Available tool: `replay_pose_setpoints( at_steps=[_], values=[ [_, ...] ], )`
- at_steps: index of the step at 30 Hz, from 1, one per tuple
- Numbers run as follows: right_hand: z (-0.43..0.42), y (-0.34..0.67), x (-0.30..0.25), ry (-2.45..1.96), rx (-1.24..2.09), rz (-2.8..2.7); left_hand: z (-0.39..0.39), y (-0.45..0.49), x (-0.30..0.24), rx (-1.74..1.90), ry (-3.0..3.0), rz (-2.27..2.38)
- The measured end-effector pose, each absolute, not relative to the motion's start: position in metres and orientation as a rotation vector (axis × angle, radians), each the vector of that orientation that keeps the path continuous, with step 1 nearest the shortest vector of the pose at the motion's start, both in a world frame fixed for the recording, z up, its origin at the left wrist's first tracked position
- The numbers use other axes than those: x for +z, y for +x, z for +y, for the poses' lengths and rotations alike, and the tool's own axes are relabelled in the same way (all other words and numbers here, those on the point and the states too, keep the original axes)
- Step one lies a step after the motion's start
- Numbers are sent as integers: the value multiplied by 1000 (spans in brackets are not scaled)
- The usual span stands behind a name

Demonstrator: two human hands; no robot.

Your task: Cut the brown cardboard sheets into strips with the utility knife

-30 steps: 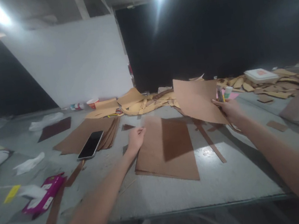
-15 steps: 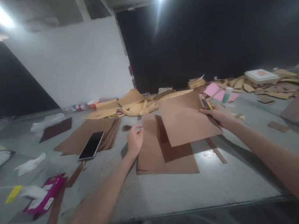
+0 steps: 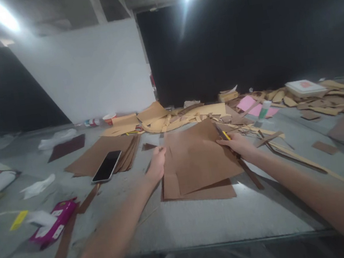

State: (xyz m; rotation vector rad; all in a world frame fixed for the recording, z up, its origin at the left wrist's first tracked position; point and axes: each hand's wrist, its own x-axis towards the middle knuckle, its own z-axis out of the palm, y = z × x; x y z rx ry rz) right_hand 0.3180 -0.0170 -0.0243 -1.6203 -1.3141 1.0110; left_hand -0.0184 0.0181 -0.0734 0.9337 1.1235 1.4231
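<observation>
A brown sheet (image 3: 204, 158), leather-like or card-like, lies tilted over a lower brown sheet (image 3: 176, 190) on the table in front of me. At its right edge my right hand (image 3: 238, 146) is closed on the sheet, with a yellow-and-dark utility knife (image 3: 223, 132) also in its fingers. My left hand (image 3: 157, 164) is closed at the left edge of the sheets, fingertips pinched on the brown material. Which layer it grips is hard to make out.
Left of the sheets lies a brown stack (image 3: 105, 153) with a phone (image 3: 107, 166) on it. A purple power strip (image 3: 55, 222) is at the front left. Scraps (image 3: 318, 102), a glue bottle (image 3: 264, 109) and a white box (image 3: 305, 87) sit at the back right.
My right hand has brought the raised brown sheet left and down over the lower one. My left hand now pinches at the left edge; strips at the right are uncovered.
</observation>
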Motion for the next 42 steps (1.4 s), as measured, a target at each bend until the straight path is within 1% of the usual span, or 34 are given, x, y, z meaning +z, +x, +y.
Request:
replay_pose_setpoints(
  at_steps=[5,11,15,20,25,33,38,39,42],
  values=[
    [-17,316,-31,-1620,1050,-1319,12,-15,-67,1207,748,959],
    [-21,311,-38,-1566,1119,-1410,7,-14,-65,1210,827,1073],
    [-19,312,-40,-1522,1135,-1451,4,-11,-61,1269,912,1016],
    [-16,316,-41,-1513,1021,-1434,3,-8,-51,1398,1041,866],
    [-16,315,-38,-1523,982,-1372,2,-7,-47,1451,1066,836],
    [-10,320,-41,-1494,880,-1288,-3,-3,-56,1210,1002,825],
    [10,357,-31,-1570,617,-1419,3,-11,-55,1155,1010,838],
    [13,367,-28,-1594,649,-1454,4,-14,-53,1104,1025,833],
    [15,388,-19,-1562,962,-1561,8,-21,-44,933,1092,815]
  ],
)
